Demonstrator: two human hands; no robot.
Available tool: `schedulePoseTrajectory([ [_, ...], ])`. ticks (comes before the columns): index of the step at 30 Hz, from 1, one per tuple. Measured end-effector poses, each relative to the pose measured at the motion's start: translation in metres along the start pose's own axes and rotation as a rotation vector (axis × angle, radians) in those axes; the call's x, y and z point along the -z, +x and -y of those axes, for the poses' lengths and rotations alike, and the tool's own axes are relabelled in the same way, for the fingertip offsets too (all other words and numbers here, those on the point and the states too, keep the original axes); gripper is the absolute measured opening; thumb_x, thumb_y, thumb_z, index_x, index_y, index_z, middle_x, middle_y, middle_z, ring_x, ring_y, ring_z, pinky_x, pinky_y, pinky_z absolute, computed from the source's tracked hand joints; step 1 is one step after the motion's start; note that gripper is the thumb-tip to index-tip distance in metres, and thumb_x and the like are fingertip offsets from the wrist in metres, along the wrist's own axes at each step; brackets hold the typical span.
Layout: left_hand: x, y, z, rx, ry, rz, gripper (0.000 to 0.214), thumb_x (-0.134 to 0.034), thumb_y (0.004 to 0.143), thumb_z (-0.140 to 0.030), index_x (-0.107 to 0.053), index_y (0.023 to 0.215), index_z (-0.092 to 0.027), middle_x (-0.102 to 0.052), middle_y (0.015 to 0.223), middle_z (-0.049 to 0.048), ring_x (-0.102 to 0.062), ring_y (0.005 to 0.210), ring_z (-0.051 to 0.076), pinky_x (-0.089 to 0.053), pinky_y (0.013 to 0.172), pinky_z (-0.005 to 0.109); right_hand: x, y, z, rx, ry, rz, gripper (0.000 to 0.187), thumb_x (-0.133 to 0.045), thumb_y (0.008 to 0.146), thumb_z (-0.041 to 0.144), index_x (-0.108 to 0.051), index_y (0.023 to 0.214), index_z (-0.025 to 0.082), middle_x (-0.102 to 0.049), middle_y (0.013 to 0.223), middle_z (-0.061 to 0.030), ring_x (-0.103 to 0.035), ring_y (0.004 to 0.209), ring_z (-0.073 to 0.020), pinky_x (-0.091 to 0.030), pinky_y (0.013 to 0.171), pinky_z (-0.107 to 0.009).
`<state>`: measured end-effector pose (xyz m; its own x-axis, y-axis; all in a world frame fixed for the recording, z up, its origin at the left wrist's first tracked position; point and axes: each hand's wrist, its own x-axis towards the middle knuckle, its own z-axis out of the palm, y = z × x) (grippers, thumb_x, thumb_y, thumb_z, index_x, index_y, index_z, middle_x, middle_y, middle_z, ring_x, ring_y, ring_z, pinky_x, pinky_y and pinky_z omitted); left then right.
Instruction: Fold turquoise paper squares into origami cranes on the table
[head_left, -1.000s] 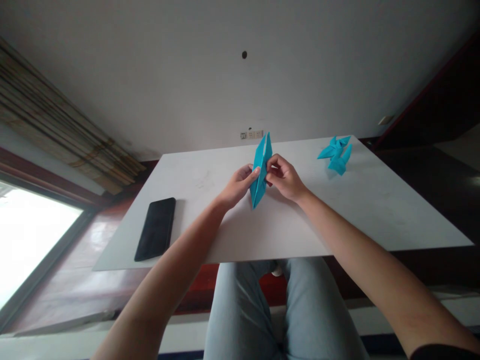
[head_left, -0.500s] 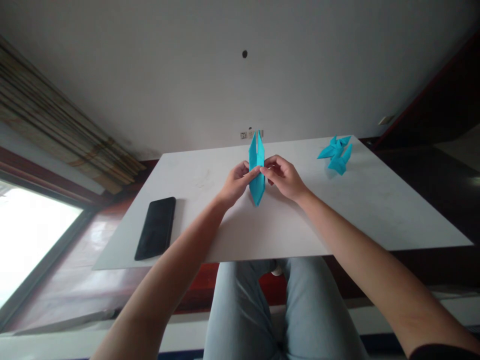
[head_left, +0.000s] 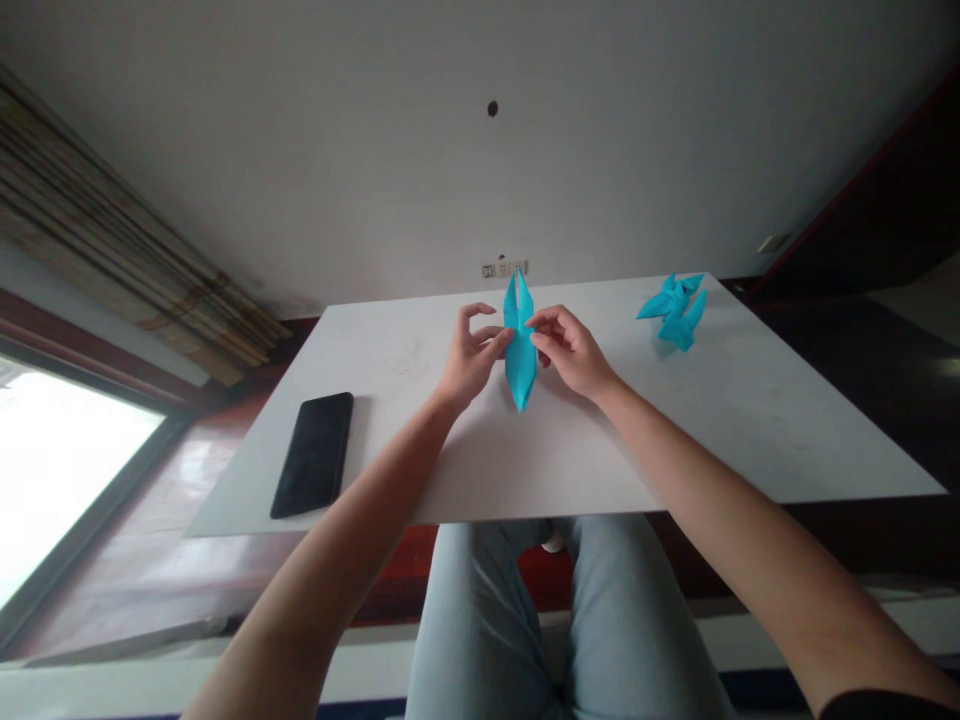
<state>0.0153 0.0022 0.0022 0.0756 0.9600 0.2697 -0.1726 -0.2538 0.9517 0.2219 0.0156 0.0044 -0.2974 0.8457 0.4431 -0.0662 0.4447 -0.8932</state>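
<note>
A long, narrow folded piece of blue paper (head_left: pixel 519 362) stands upright above the white table (head_left: pixel 735 420), pointed at both ends. My left hand (head_left: pixel 469 355) pinches its left side with the thumb, the other fingers curled and lifted. My right hand (head_left: pixel 570 350) pinches its right side between thumb and fingers. Both hands hover over the middle of the table's far half.
Folded blue paper shapes (head_left: pixel 673 306) lie in a small pile at the table's far right. A black phone (head_left: pixel 313 453) lies flat at the near left. My legs in light jeans (head_left: pixel 555 620) are under the table's front edge. A window (head_left: pixel 52 470) is at the left.
The blue paper has turned from tilted right to upright and narrower. My left fingers have lifted and spread off it, leaving the thumb against it.
</note>
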Motion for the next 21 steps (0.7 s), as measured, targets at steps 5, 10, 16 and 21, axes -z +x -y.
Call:
schedulePoseTrajectory([
  [5,0.001,0.004,0.001,0.007,0.019,0.035,0.043,-0.087,0.092,-0.053,-0.078,0.115,-0.018,-0.085,0.104,0.0077,-0.078,0.091,0.020,-0.064,0.089,0.036,0.003,0.001,0.000,-0.097,-0.005,0.003,0.029,-0.075,0.096,0.046,-0.076,0.117,0.026,-0.071,0.084,0.0022,-0.063,0.068,-0.0162,-0.056,0.065,-0.032],
  [10,0.003,0.003,-0.002,0.067,0.002,0.062,0.047,-0.082,0.086,-0.040,-0.084,0.125,-0.013,-0.089,0.113,0.0124,-0.082,0.103,0.026,-0.065,0.103,0.044,0.005,0.001,0.003,-0.133,-0.022,-0.021,0.029,-0.071,0.095,0.046,-0.081,0.112,0.025,-0.072,0.081,0.0013,-0.065,0.070,-0.0178,-0.056,0.069,-0.033],
  [16,0.007,0.000,-0.007,0.088,-0.057,0.195,0.056,-0.081,0.086,-0.034,-0.085,0.138,-0.015,-0.090,0.117,0.0118,-0.083,0.111,0.029,-0.061,0.113,0.048,0.008,0.000,0.008,-0.166,0.049,-0.074,0.031,-0.075,0.093,0.051,-0.086,0.109,0.027,-0.079,0.093,-0.0035,-0.067,0.080,-0.0213,-0.058,0.076,-0.037],
  [21,0.008,0.002,-0.005,0.057,-0.089,0.226,0.056,-0.092,0.087,-0.039,-0.085,0.138,-0.015,-0.090,0.119,0.0136,-0.084,0.111,0.029,-0.061,0.110,0.046,0.012,0.002,0.007,-0.193,0.092,-0.054,0.036,-0.078,0.085,0.049,-0.086,0.110,0.024,-0.075,0.085,-0.0022,-0.061,0.075,-0.0201,-0.054,0.075,-0.037],
])
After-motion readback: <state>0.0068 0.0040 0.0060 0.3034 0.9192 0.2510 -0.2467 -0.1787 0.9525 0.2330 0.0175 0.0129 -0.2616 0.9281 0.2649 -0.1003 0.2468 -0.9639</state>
